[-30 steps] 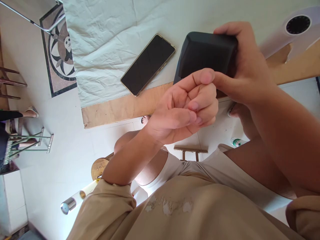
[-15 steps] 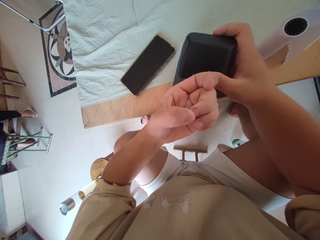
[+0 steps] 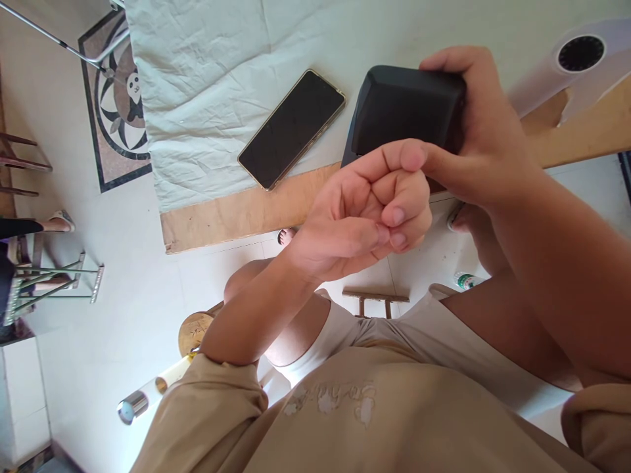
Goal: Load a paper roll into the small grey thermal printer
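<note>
Head view, only view at hand. Right hand (image 3: 486, 141) wrapped around a black box (image 3: 407, 108), fingers over its far side, thumb stretched along its near lower edge; firmly clamped on it. Black box held just above the near edge of the table (image 3: 236, 213), over the wooden border. Left hand (image 3: 362, 213) curled into a loose fist just below the box, forefinger tip pressed against the right thumb, other fingers folded into the palm; nothing visible inside the fist, though whether anything small is pinched there cannot be told. To the left of the box, a dark phone (image 3: 292, 128) lying flat and slantwise on a creased white cloth (image 3: 207, 79), well apart from both hands. Beige sleeves and shirt filling the lower part.
</note>
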Tool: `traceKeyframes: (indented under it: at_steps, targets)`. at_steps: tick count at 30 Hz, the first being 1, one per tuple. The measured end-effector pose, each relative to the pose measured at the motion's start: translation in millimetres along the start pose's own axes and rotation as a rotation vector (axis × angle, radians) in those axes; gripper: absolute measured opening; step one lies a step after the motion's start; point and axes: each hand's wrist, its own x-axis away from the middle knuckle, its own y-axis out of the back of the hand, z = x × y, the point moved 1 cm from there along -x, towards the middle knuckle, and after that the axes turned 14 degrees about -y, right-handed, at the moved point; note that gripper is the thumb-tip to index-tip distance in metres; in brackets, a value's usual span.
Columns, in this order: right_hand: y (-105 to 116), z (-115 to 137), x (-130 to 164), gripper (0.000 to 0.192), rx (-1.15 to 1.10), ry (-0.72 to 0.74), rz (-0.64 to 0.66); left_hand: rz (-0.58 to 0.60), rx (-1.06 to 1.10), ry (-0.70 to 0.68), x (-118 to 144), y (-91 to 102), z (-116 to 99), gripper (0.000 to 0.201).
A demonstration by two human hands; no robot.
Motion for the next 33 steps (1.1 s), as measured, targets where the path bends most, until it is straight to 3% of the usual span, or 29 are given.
traceKeyframes:
  at_steps: [3,7,11,14,16,18,21,23,24,26,33]
  targets:
    - [-0.3,2.2,-0.2,0.074,-0.034,-0.029,0.004,-0.060,-0.055,0.000,1.2,-2.6,-0.9,0.044]
    - [0.2,1.2,0.7,0.078,-0.010,-0.080,0.000,0.007,0.119,-0.021,-3.0,-8.8,-5.8,0.043]
    - [-0.9,1.1,2.3,0.088,-0.050,-0.081,-0.012,0.001,0.077,-0.189,-6.0,-6.0,-15.7,0.043]
    - [-1.9,1.9,2.7,0.088,-0.085,-0.105,-0.004,-0.156,-0.073,-0.388,-8.8,2.7,-28.5,0.037]
    - [-2.0,1.5,2.5,0.087,-0.103,-0.110,0.016,-0.316,-0.195,-0.435,-13.0,12.0,-36.2,0.021]
    - [-1.9,0.3,2.5,0.084,-0.100,-0.103,0.024,-0.396,-0.341,-0.460,-18.8,23.1,-40.2,0.019]
    - [-2.8,-0.9,3.0,0.081,-0.108,-0.118,0.019,-0.379,-0.560,-0.556,-26.9,39.3,-37.5,0.023]
    - [-4.3,-0.9,3.7,0.082,-0.153,-0.135,0.043,-0.294,-0.636,-0.580,-30.4,46.4,-31.4,0.019]
    - [-5.0,-0.8,4.0,0.082,-0.173,-0.138,0.057,-0.256,-0.642,-0.598,-31.5,48.4,-28.3,0.010]
    - [-5.6,-1.1,4.4,0.084,-0.189,-0.119,0.057,-0.216,-0.613,-0.615,-33.0,50.4,-22.7,0.017]
    - [-0.8,-5.4,4.0,0.085,-0.178,-0.030,0.075,-0.269,-0.508,-0.535,-44.5,50.5,-6.2,0.013]
